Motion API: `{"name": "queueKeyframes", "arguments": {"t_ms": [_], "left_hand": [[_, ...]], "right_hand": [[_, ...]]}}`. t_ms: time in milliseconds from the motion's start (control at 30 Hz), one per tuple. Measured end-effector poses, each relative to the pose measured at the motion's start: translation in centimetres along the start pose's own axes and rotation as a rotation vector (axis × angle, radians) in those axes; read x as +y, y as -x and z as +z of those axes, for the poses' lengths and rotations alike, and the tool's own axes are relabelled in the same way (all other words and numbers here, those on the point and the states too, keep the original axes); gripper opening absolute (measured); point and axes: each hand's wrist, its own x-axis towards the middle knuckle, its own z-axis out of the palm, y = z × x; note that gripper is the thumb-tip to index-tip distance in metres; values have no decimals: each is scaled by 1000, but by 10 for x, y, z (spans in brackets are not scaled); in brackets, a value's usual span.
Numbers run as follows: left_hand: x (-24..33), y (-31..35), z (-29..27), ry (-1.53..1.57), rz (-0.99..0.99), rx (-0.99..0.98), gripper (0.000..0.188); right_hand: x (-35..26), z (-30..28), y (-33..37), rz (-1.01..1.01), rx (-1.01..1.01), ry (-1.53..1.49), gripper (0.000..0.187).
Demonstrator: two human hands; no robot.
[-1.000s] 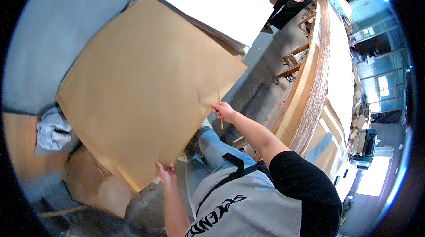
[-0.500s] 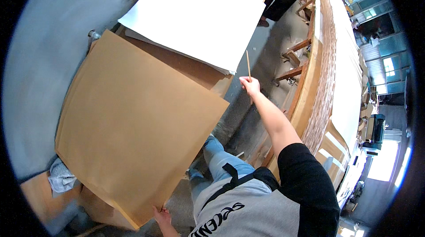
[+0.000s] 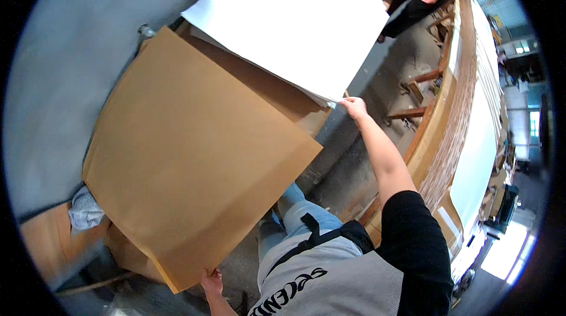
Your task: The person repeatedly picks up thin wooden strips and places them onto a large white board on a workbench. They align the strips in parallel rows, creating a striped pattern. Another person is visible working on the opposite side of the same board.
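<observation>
Both grips are narrow: our left hand (image 3: 212,282) pinches the brown sheet (image 3: 194,156), nine o'clock; our right hand (image 3: 355,108) holds a stick (image 3: 347,93) beside the white sheets (image 3: 289,27), twelve; we should pinch lightly, avoiding creases.

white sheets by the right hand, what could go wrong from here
The right hand is at just one corner of the white sheets, so a pull there might crease it.
A thin stick pokes up beside those fingers and could scuff the paper's edge.
The left hand is at the near edge of the brown sheet; an uneven tug might shift or bend it.
</observation>
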Motion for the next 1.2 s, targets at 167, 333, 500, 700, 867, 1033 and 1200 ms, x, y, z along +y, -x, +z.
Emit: {"name": "queueKeyframes", "arguments": {"t_ms": [167, 333, 500, 700, 867, 1033, 1200], "left_hand": [[-13, -17, 1, 65, -16, -25, 37], [-39, -33, -10, 79, 56, -138, 40], [-58, -49, -2, 160, 38, -113, 43], [-57, -54, 10, 169, 74, -211, 40], [-73, -65, 14, 285, 86, -254, 34], [-76, -72, 16, 429, 152, -356, 28], [-73, -79, 15, 400, 102, -287, 29]], "right_hand": [[-59, -32, 37, -383, 42, -214, 23], [-185, 9, 207, -165, -203, -581, 19], [-188, 150, 353, -130, -552, -643, 16], [-135, 332, 455, -809, -701, -256, 19], [-107, 382, 521, -911, -881, 49, 24], [-74, 406, 554, -991, -1006, 221, 22], [-60, 396, 579, -921, -1145, 231, 26]]}}
